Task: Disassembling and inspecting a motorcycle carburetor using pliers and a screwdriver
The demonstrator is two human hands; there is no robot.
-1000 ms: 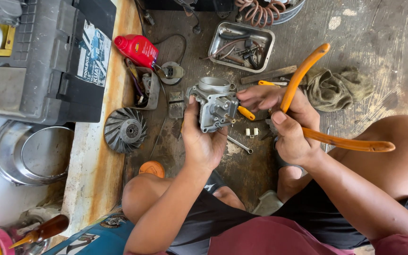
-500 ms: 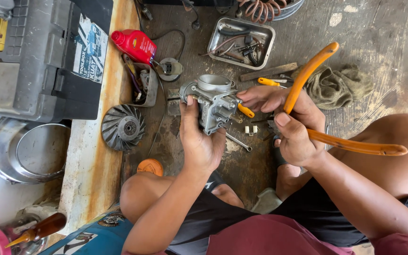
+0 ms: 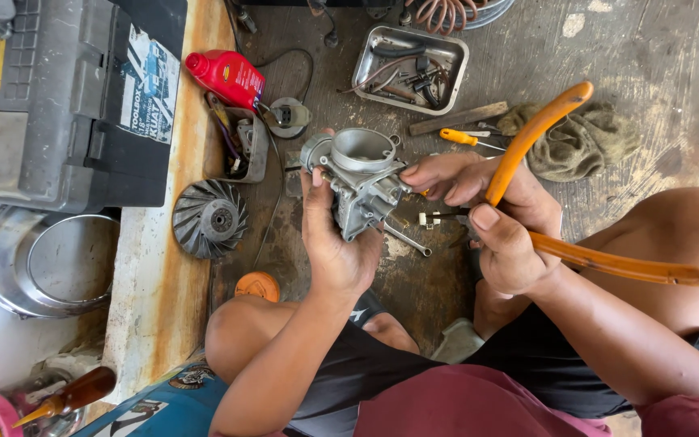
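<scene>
The left hand (image 3: 335, 243) grips a grey metal carburetor (image 3: 359, 180) from below, holding it upright above the concrete floor (image 3: 665, 57), its round throat facing up. The right hand (image 3: 502, 222) is closed on orange-handled pliers (image 3: 552, 194), fingertips touching the carburetor's side. Just behind lie a small orange screwdriver (image 3: 461, 137) and a rag (image 3: 580, 142). Farther out sit a metal tray (image 3: 411, 68) of parts, a red bottle (image 3: 226, 77) and a finned flywheel (image 3: 210, 218).

Orange-handled pliers (image 3: 564, 186), grey carburetor (image 3: 362, 182), red bottle (image 3: 228, 77).
</scene>
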